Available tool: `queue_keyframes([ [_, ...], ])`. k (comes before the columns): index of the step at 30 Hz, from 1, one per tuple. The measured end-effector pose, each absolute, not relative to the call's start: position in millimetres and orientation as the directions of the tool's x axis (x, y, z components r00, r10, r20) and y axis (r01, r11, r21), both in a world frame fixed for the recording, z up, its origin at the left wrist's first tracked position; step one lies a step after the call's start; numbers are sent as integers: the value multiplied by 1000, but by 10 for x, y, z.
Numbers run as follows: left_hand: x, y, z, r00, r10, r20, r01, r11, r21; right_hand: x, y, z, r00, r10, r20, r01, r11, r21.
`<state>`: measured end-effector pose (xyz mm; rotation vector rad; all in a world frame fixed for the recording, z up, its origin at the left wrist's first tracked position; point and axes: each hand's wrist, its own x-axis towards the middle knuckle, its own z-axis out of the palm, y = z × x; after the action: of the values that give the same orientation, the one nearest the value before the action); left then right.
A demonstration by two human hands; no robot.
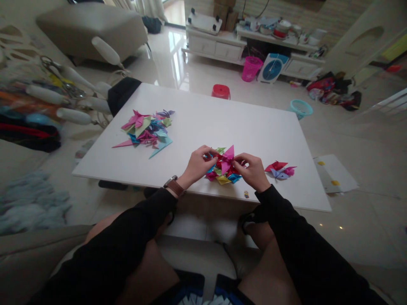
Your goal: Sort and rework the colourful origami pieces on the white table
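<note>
A pink origami crane (227, 160) is held up over a pile of colourful folded-paper cranes (223, 179) near the table's front edge. My right hand (252, 170) pinches the pink crane from its right side. On the other side, my left hand (201, 162) has thumb and forefinger pressed together beside red paper; what lies between those fingertips is too small to tell. Farther left on the white table (203, 118) lies a larger heap of folded-paper pieces (146, 130). Right of my right hand is a small group of red, lilac and pink cranes (280, 170).
A small sticker-like figure (246, 194) lies at the table's front edge. Beyond the table stand a red stool (221, 91), a pink basket (252, 68) and a blue-and-white fan (273, 67). A black chair back (122, 95) touches the far left corner.
</note>
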<state>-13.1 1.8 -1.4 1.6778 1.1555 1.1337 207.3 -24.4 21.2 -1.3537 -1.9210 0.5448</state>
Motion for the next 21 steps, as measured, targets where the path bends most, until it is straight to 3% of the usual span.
queue_keyframes([
  [7,-93,2,-59,269,938,219,233,-284,930,2042,-249,221,-231,926,299,565,378,-733],
  [21,-103,8,-76,277,936,218,276,-295,915,2074,-255,232,-247,929,276,570,370,-734],
])
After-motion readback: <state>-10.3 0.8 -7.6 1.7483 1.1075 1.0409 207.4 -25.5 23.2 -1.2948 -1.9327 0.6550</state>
